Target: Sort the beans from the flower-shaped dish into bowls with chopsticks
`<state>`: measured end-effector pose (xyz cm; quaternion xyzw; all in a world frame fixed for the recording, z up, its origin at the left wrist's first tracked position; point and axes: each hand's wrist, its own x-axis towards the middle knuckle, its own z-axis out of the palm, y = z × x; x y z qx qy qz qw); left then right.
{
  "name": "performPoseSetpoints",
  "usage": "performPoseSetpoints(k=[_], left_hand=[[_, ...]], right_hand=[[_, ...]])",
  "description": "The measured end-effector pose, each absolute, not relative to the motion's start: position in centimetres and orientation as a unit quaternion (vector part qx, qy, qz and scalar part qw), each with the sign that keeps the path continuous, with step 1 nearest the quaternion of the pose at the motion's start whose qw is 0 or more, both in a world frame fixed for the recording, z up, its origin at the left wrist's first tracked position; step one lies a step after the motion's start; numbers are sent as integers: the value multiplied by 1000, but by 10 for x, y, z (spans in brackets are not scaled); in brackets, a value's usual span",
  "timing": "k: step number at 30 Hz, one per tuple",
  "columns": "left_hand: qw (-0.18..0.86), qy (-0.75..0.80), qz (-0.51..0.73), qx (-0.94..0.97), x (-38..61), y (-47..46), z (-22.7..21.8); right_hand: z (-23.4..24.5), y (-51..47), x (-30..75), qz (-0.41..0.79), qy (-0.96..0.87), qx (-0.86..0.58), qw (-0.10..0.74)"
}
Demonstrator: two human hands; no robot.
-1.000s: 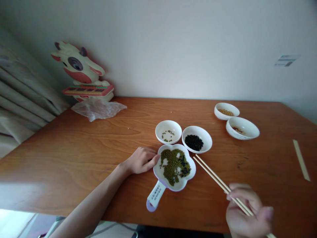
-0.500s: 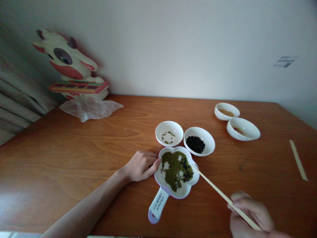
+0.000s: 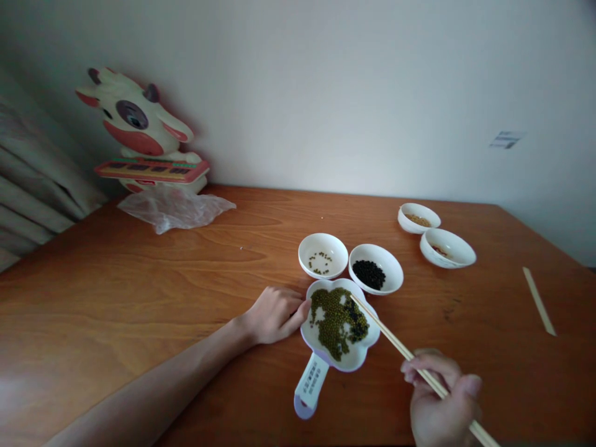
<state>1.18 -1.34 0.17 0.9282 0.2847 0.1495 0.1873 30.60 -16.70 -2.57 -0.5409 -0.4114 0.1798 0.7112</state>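
A flower-shaped white dish (image 3: 311, 340) with a lilac rim and a short labelled handle holds green beans (image 3: 333, 323), with some black beans (image 3: 358, 320) mixed in at their right. My left hand (image 3: 277, 315) grips its left edge, thumb at the rim; the other fingers are partly hidden. In my right hand (image 3: 440, 397) is a pair of wooden chopsticks (image 3: 395, 343), their tips over the beans near the black ones. Touching the dish's far side are a white bowl (image 3: 323, 241) with a few greenish beans and another white bowl (image 3: 393, 264) with black beans.
Two more white bowls, one with tan grains (image 3: 418, 220) and one with small reddish bits (image 3: 440, 251), stand farther right. A chopstick sleeve (image 3: 539, 302) lies at the right. Back left are a crumpled plastic bag (image 3: 179, 211) and a cow toy keyboard (image 3: 151, 167).
My right hand has moved left and forward, bringing the chopstick tips from the dish's right rim to over the beans. My left hand keeps its hold; the view has shifted slightly.
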Motion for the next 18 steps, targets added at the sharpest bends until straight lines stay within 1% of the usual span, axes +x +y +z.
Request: performPoseSetpoints(k=[5,8,14,18], left_hand=[[197,283,157,925,13,-15,7],[202,278,158,926,12,-15,8],[197,273,138,931,11,-15,6],[197,266,140,933,10,-15,4]], right_hand=[[-13,-154,270,194,-462,-512,698],[-9,-144,259,167,-480,-521,686],[-15,-141,254,98,-523,-542,650],[-22,-147,259,110,-520,-573,624]])
